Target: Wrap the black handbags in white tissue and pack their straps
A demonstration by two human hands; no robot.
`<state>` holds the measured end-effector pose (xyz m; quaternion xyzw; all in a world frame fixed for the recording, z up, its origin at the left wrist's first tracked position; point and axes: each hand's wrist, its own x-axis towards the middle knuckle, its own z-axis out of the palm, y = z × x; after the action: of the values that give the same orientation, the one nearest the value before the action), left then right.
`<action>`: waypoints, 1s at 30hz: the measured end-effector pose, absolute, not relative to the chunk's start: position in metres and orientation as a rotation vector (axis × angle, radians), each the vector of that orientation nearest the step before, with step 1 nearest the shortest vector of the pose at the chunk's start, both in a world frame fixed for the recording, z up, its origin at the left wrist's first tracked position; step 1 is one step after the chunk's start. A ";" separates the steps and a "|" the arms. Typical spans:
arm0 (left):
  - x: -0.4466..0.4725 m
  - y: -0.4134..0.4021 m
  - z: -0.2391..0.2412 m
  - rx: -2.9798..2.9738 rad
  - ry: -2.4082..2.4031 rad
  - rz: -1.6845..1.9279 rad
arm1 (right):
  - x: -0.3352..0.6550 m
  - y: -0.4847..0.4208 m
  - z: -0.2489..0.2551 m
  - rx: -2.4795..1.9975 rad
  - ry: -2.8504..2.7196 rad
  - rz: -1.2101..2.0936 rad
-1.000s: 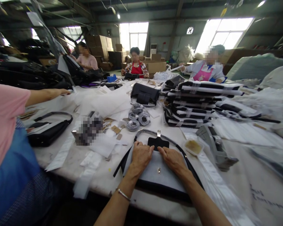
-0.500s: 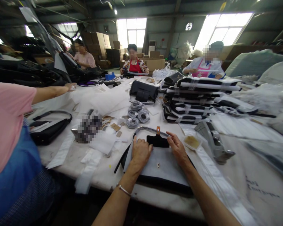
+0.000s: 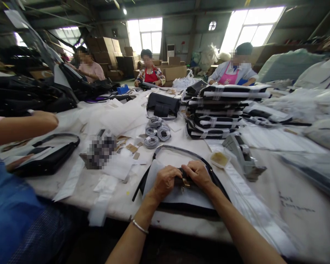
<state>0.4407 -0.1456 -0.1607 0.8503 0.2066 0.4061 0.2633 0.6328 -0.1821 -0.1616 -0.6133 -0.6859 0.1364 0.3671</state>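
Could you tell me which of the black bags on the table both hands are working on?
The bag nearest the camera, with a white sheet over it: the left hand and right hand meet at its clasp.

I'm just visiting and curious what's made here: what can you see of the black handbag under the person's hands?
The black handbag lies flat at the near edge of the table, smooth and leather-like. A pale sheet covers its front. Its black flap is folded down over the sheet, a gold-coloured clasp at its tip. The left hand and right hand pinch the flap from either side. Its strap arcs over the table beyond.
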 end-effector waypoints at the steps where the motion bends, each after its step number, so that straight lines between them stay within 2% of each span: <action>1: 0.440 -0.147 -0.160 2.334 0.529 1.067 | 0.632 -0.183 -0.162 -1.599 -1.806 0.288; 6: 0.439 -0.151 -0.161 2.480 0.433 0.986 | 0.628 -0.185 -0.163 -1.640 -1.934 0.123; 16: 0.440 -0.151 -0.157 2.460 0.286 0.911 | 0.625 -0.186 -0.162 -1.675 -2.002 0.070; 22: 0.441 -0.153 -0.154 2.611 0.393 0.730 | 0.623 -0.186 -0.159 -1.700 -2.025 0.077; 30: 0.420 -0.186 -0.123 2.700 0.532 0.466 | 0.623 -0.188 -0.160 -1.680 -2.027 0.121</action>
<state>0.4203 -0.1862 -0.1225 0.9526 0.1876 0.1645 0.1744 0.6231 -0.1876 -0.1599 -0.6172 -0.7445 0.0443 0.2506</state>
